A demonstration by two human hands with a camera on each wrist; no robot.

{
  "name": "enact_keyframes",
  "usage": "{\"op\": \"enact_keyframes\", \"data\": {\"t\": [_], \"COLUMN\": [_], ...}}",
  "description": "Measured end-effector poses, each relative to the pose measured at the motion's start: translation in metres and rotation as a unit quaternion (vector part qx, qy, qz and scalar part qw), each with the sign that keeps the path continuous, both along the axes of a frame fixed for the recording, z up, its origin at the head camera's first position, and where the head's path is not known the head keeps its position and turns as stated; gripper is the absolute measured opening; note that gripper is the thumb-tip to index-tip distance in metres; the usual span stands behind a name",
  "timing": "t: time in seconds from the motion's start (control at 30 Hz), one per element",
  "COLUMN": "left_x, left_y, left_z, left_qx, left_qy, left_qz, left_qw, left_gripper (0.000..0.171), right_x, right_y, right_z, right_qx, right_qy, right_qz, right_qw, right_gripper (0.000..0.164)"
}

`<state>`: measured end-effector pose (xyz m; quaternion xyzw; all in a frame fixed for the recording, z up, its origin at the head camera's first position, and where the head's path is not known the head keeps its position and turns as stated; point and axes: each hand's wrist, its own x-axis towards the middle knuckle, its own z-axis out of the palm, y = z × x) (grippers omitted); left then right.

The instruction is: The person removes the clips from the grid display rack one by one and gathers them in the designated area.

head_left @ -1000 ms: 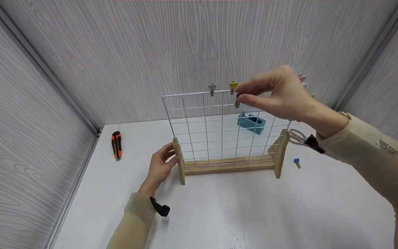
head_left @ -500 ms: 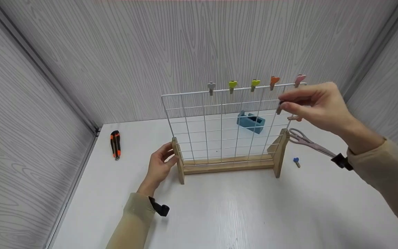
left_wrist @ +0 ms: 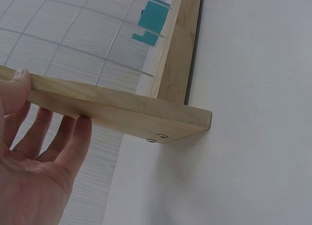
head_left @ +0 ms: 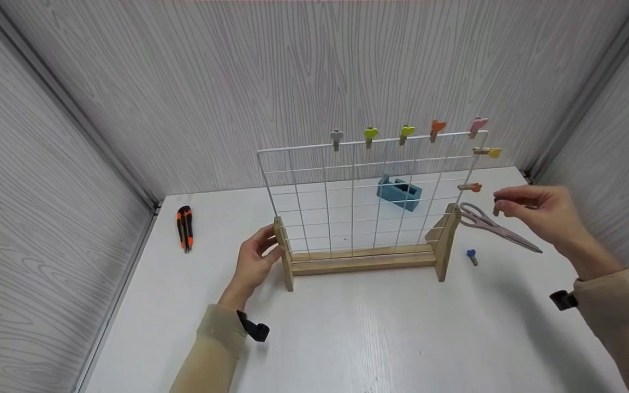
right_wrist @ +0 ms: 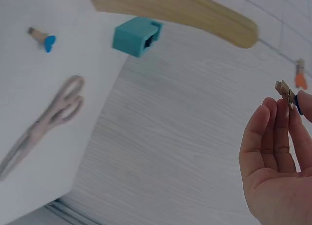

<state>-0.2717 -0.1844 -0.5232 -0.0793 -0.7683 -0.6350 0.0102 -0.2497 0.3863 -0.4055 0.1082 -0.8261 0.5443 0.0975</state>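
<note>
My left hand (head_left: 254, 262) grips the left wooden side piece (left_wrist: 107, 105) of a wire grid stand (head_left: 366, 265), thumb on its edge and fingertips against its outer face. My right hand (head_left: 544, 213) is to the right of the stand, raised above the table. Between its thumb and fingers it pinches a small wooden clothespin (right_wrist: 283, 90) with a dark blue end. Heart-topped clothespins in grey, yellow-green, orange and pink line the grid's top wire. On its right wire are a yellow-topped clothespin (head_left: 488, 152) and an orange-topped clothespin (head_left: 470, 187), the latter nearest my right hand.
A blue-topped clothespin (head_left: 472, 257) lies on the white table right of the stand. Scissors (head_left: 497, 228) lie below my right hand. Behind the grid stands a teal tape dispenser (head_left: 399, 194). A black-and-orange utility knife (head_left: 184, 228) lies at the left.
My right hand has moved right and down with the clothespin, from in front of the grid to beyond its right edge. My left hand keeps its place on the stand.
</note>
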Motion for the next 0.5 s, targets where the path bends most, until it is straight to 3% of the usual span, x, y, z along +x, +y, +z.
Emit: {"op": "enact_keyframes", "data": {"t": [0.13, 0.27, 0.5], "left_x": [0.001, 0.001, 0.001], "left_y": [0.0, 0.0, -0.001], "left_z": [0.001, 0.001, -0.001], "left_qx": [-0.006, -0.007, -0.002], "left_qy": [-0.002, -0.003, 0.001], "left_qz": [0.003, 0.001, -0.002], "left_qw": [1.0, 1.0, 1.0], "left_gripper": [0.056, 0.057, 0.057], "right_x": [-0.005, -0.008, -0.015], "right_y": [0.025, 0.039, 0.044], "right_z": [-0.037, -0.067, -0.097], "right_qx": [0.04, 0.047, 0.112], "right_qy": [-0.084, -0.149, -0.248], "right_qz": [-0.032, -0.035, -0.027], "right_qw": [0.995, 0.987, 0.962], "right_gripper": [0.022, 0.034, 0.044]}}
